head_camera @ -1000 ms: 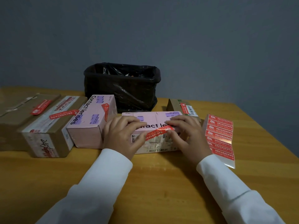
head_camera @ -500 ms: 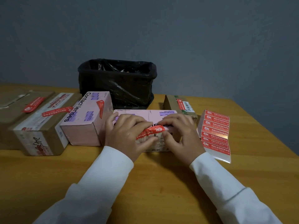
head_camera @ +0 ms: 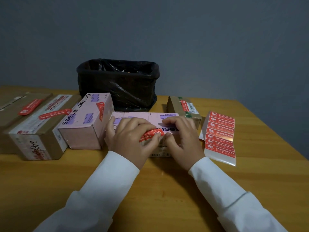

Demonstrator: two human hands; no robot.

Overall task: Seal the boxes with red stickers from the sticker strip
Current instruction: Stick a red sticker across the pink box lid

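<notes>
A pink contact-lens box (head_camera: 150,116) lies flat in front of me, with a red sticker (head_camera: 152,133) wrapped over its top front edge. My left hand (head_camera: 128,139) curls over that edge: its fingers cover the sticker's left part and its thumb presses the front face. My right hand (head_camera: 183,141) grips the same edge just right of the sticker, fingers on top and thumb on the front. The sticker strip (head_camera: 220,139), with several red stickers, lies to the right of my right hand.
A second pink box (head_camera: 85,124) and two brown cartons (head_camera: 41,131) (head_camera: 11,108), each bearing a red sticker, stand at the left. A small brown box (head_camera: 184,106) with a sticker sits behind my right hand. A black-lined bin (head_camera: 118,84) stands at the back of the wooden table (head_camera: 158,190).
My left hand has slid right along the box edge onto the sticker, covering more of it. My right hand stays beside the sticker. The sticker now lies folded over the edge.
</notes>
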